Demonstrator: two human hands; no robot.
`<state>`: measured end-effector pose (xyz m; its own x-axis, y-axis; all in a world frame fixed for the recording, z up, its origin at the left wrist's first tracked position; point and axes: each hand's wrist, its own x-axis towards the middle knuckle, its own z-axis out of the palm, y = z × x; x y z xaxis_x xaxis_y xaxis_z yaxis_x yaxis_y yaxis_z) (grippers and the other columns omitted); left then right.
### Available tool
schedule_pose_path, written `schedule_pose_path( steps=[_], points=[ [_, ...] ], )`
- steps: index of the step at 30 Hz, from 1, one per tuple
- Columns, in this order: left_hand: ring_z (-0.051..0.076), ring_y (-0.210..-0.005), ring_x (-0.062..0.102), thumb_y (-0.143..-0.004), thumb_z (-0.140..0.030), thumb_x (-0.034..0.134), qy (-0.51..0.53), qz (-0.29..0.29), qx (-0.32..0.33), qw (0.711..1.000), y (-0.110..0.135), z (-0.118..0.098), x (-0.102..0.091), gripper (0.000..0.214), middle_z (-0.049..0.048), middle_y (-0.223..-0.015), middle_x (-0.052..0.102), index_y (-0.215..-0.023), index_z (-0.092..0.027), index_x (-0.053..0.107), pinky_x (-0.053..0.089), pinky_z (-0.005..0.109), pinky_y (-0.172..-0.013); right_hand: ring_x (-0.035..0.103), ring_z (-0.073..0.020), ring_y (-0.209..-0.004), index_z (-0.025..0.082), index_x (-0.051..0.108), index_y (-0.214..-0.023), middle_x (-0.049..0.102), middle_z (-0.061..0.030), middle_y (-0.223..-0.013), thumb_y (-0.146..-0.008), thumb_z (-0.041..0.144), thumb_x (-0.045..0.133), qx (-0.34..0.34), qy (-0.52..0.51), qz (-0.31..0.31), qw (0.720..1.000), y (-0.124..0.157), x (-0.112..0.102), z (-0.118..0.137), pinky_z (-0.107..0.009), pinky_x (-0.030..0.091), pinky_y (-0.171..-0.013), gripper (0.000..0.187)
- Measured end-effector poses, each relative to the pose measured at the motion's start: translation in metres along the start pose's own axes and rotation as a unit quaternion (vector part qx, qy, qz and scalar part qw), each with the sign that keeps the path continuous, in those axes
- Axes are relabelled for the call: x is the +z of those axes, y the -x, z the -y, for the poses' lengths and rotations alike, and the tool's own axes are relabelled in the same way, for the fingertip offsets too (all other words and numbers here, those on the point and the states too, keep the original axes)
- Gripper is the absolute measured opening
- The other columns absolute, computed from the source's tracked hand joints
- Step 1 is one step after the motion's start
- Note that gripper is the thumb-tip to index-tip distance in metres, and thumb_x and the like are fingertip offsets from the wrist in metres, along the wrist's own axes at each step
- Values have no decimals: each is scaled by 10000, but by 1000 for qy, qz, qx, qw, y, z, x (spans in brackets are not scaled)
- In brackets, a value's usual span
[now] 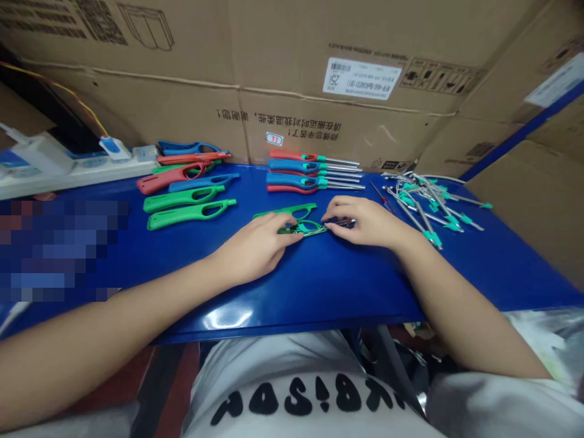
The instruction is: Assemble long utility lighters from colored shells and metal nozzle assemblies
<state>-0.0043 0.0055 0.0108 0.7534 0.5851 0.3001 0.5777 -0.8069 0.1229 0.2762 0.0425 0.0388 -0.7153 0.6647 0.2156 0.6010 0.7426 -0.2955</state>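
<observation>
In the middle of the blue table, my left hand (261, 244) is closed on a green lighter handle (314, 227), its fingers near the trigger loop. My right hand (360, 220) pinches a metal lighter tube (347, 223) at the right end of that handle. My fingers partly hide where tube and handle meet. Just behind lies another green handle half (305, 210). To the right is a pile of metal tubes (429, 204) with teal fittings and thin wires. Beyond my hands, several red and blue lighters with tubes (314, 173) lie in a stack.
Loose red, blue and green handle shells (191, 198) lie at the left. A white power strip (91, 173) with plugs stands behind them. A screwdriver (381, 193) lies beside the tube pile. Cardboard (292, 73) walls the table's back.
</observation>
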Motion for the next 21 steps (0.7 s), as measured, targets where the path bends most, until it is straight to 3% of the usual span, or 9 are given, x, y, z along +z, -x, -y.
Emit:
schedule_pose_path(
  steps=[6, 11, 18, 21],
  points=[
    [281, -1142, 647, -987, -178, 514, 18, -28, -4, 999, -1, 4, -5, 344, 117, -1284, 647, -1230, -240, 749, 555, 463, -973, 649, -236, -1014, 192, 724, -1091, 678, -102, -1091, -941, 250, 588, -39, 3, -43, 998, -4, 10, -2, -357, 518, -866, 211],
    [289, -1142, 647, -997, -224, 514, 15, -26, -8, 1000, -1, 5, -7, 322, 115, -1271, 660, -1210, -236, 755, 548, 473, -963, 625, -223, -912, 182, 711, -931, 662, -90, -962, -904, 184, 607, -98, -31, -51, 993, -8, 13, 0, -368, 517, -835, 108],
    [282, -1132, 649, -1006, -244, 504, 16, -29, -8, 999, -2, 9, -10, 301, 112, -1242, 673, -1133, -222, 776, 533, 467, -975, 650, -214, -931, 182, 716, -933, 690, -89, -987, -944, 203, 601, -92, -55, -28, 994, -8, 18, 0, -356, 523, -842, 118],
    [285, -1151, 645, -1006, -244, 497, 21, -15, -4, 1000, -2, 8, -9, 321, 111, -1267, 665, -1193, -235, 758, 538, 475, -983, 659, -204, -917, 175, 712, -921, 698, -81, -967, -946, 199, 608, -76, -70, -20, 994, -9, 20, 0, -335, 521, -828, 110]
  ],
)
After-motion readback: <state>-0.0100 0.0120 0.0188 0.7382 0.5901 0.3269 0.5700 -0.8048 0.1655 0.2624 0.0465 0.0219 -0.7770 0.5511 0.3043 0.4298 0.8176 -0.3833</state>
